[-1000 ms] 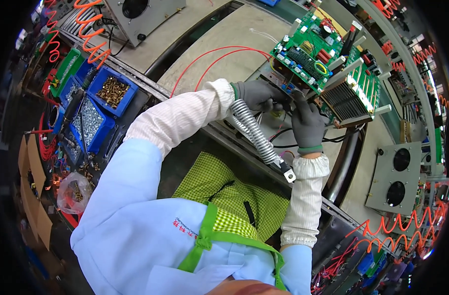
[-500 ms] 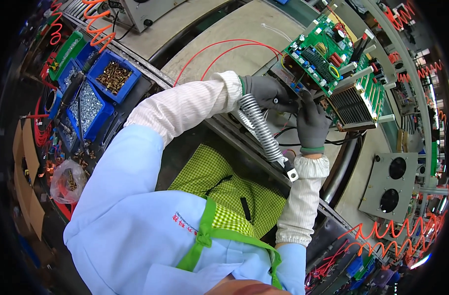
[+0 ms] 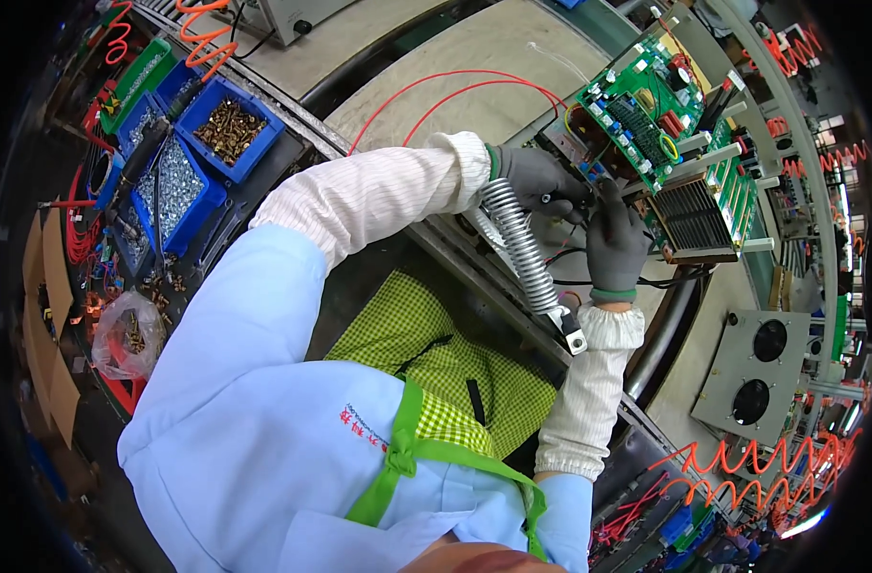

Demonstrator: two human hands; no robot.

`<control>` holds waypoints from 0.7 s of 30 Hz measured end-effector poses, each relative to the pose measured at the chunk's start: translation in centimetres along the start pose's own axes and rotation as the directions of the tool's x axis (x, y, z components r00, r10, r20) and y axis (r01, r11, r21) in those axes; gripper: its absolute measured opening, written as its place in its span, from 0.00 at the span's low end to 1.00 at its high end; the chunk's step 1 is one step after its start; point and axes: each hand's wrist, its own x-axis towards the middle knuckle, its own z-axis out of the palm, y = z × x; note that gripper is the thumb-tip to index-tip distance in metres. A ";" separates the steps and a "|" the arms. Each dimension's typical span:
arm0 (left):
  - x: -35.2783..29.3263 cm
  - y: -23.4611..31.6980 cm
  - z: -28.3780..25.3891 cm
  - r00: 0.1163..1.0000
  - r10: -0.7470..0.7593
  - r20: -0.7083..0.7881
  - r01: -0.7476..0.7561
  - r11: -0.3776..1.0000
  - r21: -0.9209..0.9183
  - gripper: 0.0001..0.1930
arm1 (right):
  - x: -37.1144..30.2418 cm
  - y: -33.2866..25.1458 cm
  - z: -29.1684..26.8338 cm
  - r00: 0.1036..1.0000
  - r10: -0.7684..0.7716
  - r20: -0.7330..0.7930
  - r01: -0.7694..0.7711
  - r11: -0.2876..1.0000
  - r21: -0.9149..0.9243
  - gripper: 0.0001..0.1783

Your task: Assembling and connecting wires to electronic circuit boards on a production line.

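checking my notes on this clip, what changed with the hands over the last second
Little changed. Both gloved hands kept working at the near corner of the green circuit board. The right hand shifted slightly up beside the left hand, fingers at the black wires. What they grip is too small to tell. The grey coiled hose and the blue screw bins stayed put; their shift in frame is head movement.

Both hands, left (image 3: 536, 180) and right (image 3: 616, 246), wear matt grey knit gloves. The circuit board (image 3: 641, 110) looks glossy green, beside a ribbed metal heatsink (image 3: 694, 220). A shiny coiled metal hose (image 3: 522, 248) crosses white cloth sleeves (image 3: 369, 196); blue plastic bins (image 3: 202, 143) hold metal screws.
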 end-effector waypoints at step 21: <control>1.1 0.2 1.1 0.888 -0.459 -0.042 0.336 0.707 -0.622 0.09 | -0.1 0.2 0.3 0.998 -0.053 -0.046 0.055 0.997 0.045 0.27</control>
